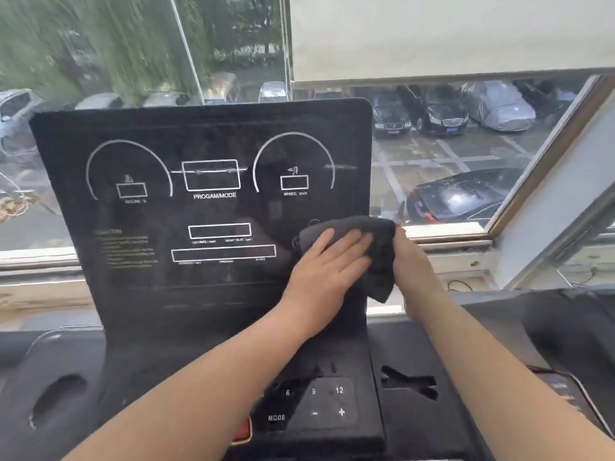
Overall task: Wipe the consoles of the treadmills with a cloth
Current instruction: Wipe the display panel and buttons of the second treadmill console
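Note:
A black treadmill console panel (206,211) with white dial outlines and the words PROGAM/MODE stands upright in front of me. A dark grey cloth (382,241) lies over the panel's lower right edge, and one corner hangs down beside it. My left hand (329,261) presses flat on the cloth with straight fingers, against the panel face. My right hand (416,271) grips the cloth from the right side of the panel. Its fingers are hidden behind the cloth and the panel edge.
Below the panel sits a keypad (312,404) with MODE, plus and minus keys, and a red button (243,430) to its left. A cup recess (56,397) is at the lower left. A window sill (446,231) and a half-lowered blind (449,34) lie behind. Another dark machine part (565,327) is at the right.

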The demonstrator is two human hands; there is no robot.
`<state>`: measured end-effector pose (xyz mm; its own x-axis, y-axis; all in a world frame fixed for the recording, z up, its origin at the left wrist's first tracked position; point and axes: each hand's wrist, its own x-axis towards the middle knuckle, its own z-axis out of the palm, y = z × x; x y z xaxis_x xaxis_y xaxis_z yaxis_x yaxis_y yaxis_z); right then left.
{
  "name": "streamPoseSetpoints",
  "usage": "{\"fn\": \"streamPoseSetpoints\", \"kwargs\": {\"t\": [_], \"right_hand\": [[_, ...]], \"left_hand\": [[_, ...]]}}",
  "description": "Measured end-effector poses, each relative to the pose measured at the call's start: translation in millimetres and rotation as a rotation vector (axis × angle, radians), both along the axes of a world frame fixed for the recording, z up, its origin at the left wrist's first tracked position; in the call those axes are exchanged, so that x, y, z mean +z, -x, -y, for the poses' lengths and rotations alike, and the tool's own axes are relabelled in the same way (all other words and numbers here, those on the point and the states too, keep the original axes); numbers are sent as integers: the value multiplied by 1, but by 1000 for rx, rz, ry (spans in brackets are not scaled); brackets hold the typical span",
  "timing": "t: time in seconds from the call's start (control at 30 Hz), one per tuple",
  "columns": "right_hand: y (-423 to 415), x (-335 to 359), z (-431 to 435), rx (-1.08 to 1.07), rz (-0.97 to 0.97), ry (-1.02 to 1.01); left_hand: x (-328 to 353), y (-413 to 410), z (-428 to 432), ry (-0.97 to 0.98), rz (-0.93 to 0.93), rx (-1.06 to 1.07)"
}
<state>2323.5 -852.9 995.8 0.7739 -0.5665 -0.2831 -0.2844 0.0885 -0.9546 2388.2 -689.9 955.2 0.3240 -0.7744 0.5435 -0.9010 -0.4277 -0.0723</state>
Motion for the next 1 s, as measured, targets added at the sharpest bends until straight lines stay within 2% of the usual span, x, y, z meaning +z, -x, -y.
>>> {"fn": "streamPoseSetpoints", "kwargs": {"t": [0.1,0.2,0.3,0.37,0.43,0.57,0.63,0.73,0.87,1.0], "right_hand": [[20,-27,-7,-62,-107,0],[29,-36,-15,-58,-122,-6],[31,-32,-25,-33,-90,18],[32,-28,-31,-27,-81,44],[31,-29,-36,-3,-74,38],[36,-34,-42,-10,-70,69],[41,-38,-45,-28,-106,97],[44,-47,-48,-38,-123,153],[54,-48,-50,-17,-181,238],[58,-42,-67,33,-146,321]], "left_hand": [[-39,22,-30,-212,-45,-233],[-24,10,-37,-314,14,-371],[12,-12,-34,-132,102,-196],[30,-20,-35,45,52,-8],[31,-17,-34,145,-5,85],[-17,14,-41,78,-113,-19],[-33,27,-52,-54,-177,-126],[-17,14,-61,-243,-179,-210],[13,-5,-94,-128,-42,-13],[-18,10,-139,-12,-74,152]]}}
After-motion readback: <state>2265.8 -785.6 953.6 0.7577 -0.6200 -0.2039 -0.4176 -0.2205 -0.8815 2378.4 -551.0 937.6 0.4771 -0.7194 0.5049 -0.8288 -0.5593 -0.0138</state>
